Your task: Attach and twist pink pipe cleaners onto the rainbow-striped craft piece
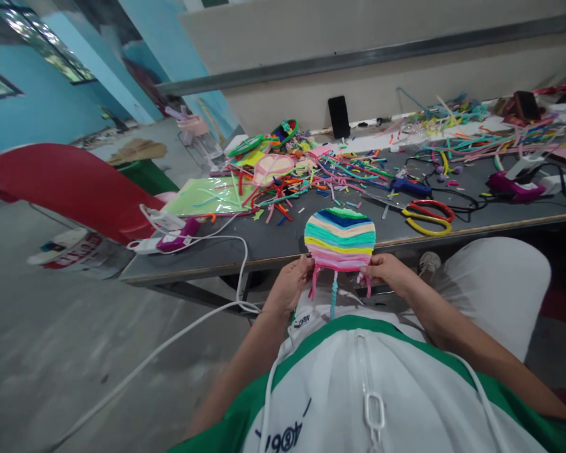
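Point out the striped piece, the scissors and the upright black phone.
Striped piece [339, 240]: head view, middle of its striped face.
Scissors [409, 216]: head view, yellow handle, near the blades.
Black phone [339, 117]: head view, middle of its dark face.

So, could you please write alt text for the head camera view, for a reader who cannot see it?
A person's left hand and right hand hold a round, multicoloured striped craft piece with dangling strands by its lower edge, at a grey table. On the table lie red-and-yellow-handled scissors, a blue tool and many scattered colourful strips.
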Action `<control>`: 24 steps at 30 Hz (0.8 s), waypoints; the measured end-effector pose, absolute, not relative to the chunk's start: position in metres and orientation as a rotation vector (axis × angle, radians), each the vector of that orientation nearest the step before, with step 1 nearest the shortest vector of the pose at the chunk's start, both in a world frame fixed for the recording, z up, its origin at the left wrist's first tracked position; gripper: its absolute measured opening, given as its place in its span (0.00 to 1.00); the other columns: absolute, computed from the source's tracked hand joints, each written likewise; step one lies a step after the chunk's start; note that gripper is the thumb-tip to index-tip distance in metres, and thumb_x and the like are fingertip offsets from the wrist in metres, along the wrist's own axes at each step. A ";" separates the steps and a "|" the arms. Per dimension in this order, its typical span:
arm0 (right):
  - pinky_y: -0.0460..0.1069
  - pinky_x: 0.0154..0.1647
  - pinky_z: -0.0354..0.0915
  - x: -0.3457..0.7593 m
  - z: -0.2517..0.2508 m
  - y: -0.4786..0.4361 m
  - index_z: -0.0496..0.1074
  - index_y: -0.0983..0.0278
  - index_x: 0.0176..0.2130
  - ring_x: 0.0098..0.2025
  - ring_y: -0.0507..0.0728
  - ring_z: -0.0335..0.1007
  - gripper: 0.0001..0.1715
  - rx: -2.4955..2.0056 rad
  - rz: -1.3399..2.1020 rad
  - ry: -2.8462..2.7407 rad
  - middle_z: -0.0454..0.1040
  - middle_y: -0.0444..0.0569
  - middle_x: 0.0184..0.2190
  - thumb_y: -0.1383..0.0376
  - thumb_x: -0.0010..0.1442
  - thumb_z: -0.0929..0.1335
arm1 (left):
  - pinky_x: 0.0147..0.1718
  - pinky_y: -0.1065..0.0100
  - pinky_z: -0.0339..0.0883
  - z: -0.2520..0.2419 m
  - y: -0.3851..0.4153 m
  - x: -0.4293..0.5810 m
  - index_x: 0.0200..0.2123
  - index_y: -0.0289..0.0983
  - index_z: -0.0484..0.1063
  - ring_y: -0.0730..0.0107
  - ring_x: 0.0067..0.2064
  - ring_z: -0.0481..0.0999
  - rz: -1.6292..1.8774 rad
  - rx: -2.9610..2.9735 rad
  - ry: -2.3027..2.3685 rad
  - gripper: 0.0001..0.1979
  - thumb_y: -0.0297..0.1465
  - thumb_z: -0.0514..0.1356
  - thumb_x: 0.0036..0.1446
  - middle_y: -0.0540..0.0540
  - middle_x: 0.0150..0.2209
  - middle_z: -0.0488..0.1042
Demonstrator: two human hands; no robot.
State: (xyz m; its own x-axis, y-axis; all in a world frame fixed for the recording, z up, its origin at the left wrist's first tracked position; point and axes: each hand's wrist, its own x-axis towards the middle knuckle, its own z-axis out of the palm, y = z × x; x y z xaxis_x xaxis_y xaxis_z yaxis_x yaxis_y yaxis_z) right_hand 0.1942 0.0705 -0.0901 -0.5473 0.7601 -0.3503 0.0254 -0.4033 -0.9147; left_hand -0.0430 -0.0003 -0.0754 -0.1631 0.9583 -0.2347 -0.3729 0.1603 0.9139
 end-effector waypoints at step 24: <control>0.49 0.30 0.67 0.191 -0.083 0.067 0.76 0.69 0.24 0.25 0.55 0.73 0.21 -1.132 1.905 -1.340 0.77 0.50 0.22 0.54 0.36 0.77 | 0.30 0.74 0.63 -0.090 -0.001 -0.031 0.25 0.33 0.76 0.75 0.26 0.71 1.446 0.695 1.261 0.12 0.36 0.70 0.41 0.47 0.24 0.76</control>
